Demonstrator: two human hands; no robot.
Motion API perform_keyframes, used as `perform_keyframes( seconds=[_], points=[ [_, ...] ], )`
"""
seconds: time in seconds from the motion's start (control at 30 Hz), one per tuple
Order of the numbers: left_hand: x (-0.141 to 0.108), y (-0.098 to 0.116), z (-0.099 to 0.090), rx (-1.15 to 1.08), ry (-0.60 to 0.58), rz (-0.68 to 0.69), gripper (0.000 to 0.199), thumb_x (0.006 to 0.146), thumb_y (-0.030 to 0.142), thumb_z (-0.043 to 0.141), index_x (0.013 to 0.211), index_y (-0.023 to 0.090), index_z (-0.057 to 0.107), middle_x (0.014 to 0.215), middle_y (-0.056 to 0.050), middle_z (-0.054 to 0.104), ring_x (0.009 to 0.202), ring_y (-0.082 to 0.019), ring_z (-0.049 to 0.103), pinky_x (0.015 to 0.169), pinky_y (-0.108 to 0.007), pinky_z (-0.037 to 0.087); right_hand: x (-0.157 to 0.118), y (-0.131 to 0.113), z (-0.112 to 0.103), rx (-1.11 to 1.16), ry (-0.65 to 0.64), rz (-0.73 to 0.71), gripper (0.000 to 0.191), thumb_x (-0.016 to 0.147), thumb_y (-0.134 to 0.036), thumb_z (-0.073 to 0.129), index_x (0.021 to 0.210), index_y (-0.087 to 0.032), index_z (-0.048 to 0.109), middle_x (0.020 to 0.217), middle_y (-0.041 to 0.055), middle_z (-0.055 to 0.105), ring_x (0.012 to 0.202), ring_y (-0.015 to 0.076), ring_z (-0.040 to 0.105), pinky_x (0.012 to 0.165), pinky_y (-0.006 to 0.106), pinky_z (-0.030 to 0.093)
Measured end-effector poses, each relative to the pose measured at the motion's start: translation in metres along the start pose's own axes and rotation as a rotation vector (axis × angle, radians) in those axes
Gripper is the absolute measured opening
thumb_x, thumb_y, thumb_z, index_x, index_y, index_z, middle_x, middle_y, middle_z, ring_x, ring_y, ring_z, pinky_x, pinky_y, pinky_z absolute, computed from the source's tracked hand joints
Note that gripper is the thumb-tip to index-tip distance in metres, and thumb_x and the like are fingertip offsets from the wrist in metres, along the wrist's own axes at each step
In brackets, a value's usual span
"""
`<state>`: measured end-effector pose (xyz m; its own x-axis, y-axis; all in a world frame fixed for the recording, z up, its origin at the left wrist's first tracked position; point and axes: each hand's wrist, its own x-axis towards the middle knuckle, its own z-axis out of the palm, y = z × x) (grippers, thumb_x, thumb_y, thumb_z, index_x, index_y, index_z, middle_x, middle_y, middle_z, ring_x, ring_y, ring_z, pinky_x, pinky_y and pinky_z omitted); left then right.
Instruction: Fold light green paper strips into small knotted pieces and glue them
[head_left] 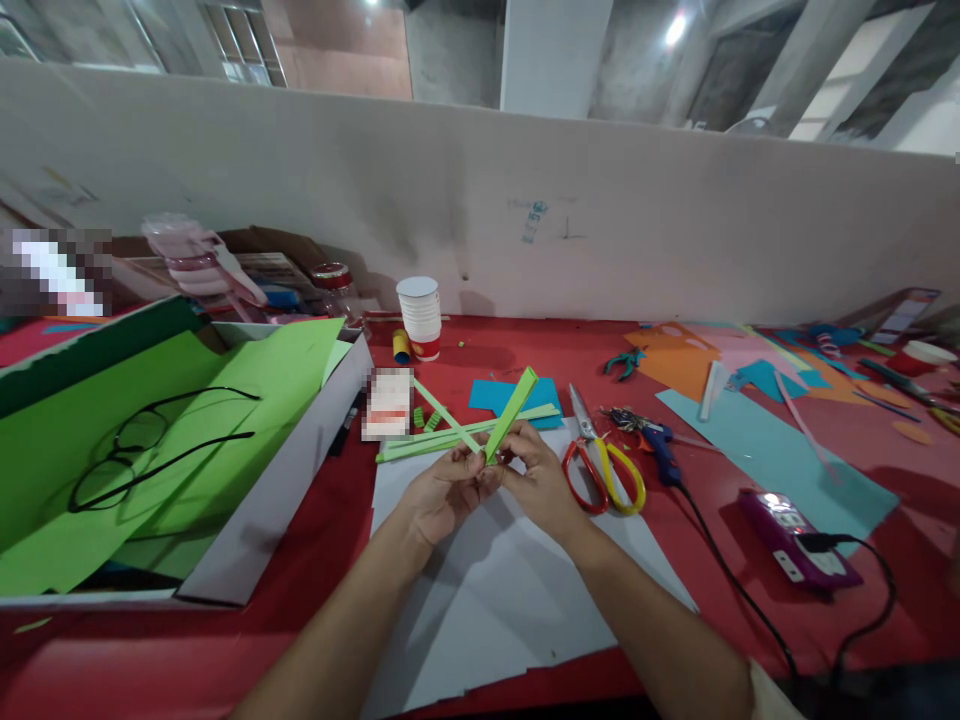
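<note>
Both hands meet over white paper [517,600] on the red table. My left hand [448,490] pinches a pale green paper strip [450,412] that slants up to the left. Between the fingertips a brighter green folded strip [513,412] points up to the right, its lower end held by my right hand [536,470]. The fingers partly hide where the two strips meet. More light green strips [420,447] lie just behind the hands, beside small green folded pieces [425,419]. Scissors [600,465] with red and yellow handles rest right of my right hand.
On the left, a box [300,470] holds green sheets and glasses [124,450]. A paper cup [420,318] stands behind. To the right are a glue gun [660,452] with its cord, a purple device [799,545], blue paper [772,450] and green-handled pliers [624,364].
</note>
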<state>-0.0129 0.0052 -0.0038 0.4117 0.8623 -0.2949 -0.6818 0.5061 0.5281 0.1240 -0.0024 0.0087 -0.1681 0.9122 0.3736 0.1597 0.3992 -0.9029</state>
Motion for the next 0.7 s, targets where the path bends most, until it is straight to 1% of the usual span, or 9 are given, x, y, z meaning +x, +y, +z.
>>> perform_keyframes(
  seconds=[0.17,0.27,0.33,0.4,0.47,0.57,0.7],
  points=[
    [0.000,0.000,0.001,-0.002,0.030,0.005,0.023,0.051,0.009,0.079,0.066,0.015,0.062,0.066,0.002,0.060,0.053,-0.006,0.051,0.061,-0.021,0.049,-0.001,0.006,0.001,0.018,-0.018,-0.005,0.010,0.079,-0.027,0.063,0.086,-0.026,0.070,0.090,0.0027,0.056,0.082,0.0157,0.053,0.070,0.027,0.045],
    [-0.001,-0.001,0.003,0.017,0.026,0.010,0.025,0.051,0.010,0.079,0.068,0.015,0.061,0.065,0.002,0.060,0.054,-0.006,0.052,0.061,-0.021,0.049,-0.001,0.007,0.002,0.020,-0.012,-0.018,0.011,0.078,-0.026,0.064,0.087,-0.026,0.069,0.090,0.0026,0.057,0.083,0.0162,0.053,0.071,0.028,0.045],
    [-0.001,-0.001,0.004,0.010,0.074,0.041,0.029,0.051,0.010,0.080,0.071,0.017,0.061,0.064,0.004,0.059,0.054,-0.006,0.052,0.058,-0.020,0.048,-0.001,0.007,0.003,0.030,0.021,-0.002,0.011,0.078,-0.026,0.063,0.087,-0.025,0.068,0.090,0.0024,0.057,0.083,0.0161,0.053,0.071,0.027,0.046],
    [0.000,-0.001,0.005,0.008,0.159,0.105,0.032,0.049,0.008,0.080,0.073,0.019,0.060,0.062,0.006,0.058,0.055,-0.006,0.053,0.056,-0.018,0.047,-0.002,0.007,0.005,0.024,0.069,0.037,0.013,0.077,-0.027,0.063,0.089,-0.025,0.067,0.090,0.0020,0.057,0.081,0.0156,0.053,0.069,0.026,0.046],
    [0.000,-0.002,0.006,0.046,0.211,0.172,0.033,0.050,0.008,0.079,0.075,0.020,0.061,0.062,0.006,0.059,0.057,-0.006,0.055,0.056,-0.017,0.046,-0.003,0.009,0.006,0.019,0.108,0.074,0.013,0.076,-0.027,0.064,0.088,-0.024,0.066,0.086,0.0013,0.057,0.078,0.0153,0.053,0.067,0.025,0.046],
    [0.002,-0.003,0.006,0.130,0.193,0.242,0.028,0.051,0.012,0.080,0.073,0.019,0.063,0.064,0.005,0.060,0.059,-0.006,0.055,0.058,-0.017,0.045,-0.004,0.013,0.008,0.063,0.125,0.122,0.010,0.077,-0.029,0.063,0.082,-0.022,0.067,0.077,0.0006,0.058,0.074,0.0155,0.054,0.067,0.026,0.045],
    [0.003,-0.005,0.005,0.171,0.174,0.288,0.023,0.054,0.016,0.080,0.067,0.017,0.061,0.067,0.004,0.061,0.063,-0.007,0.057,0.066,-0.019,0.046,-0.005,0.016,0.009,0.174,0.137,0.199,0.012,0.076,-0.030,0.063,0.084,-0.021,0.067,0.078,0.0011,0.061,0.071,0.0151,0.055,0.065,0.026,0.047]
  ],
)
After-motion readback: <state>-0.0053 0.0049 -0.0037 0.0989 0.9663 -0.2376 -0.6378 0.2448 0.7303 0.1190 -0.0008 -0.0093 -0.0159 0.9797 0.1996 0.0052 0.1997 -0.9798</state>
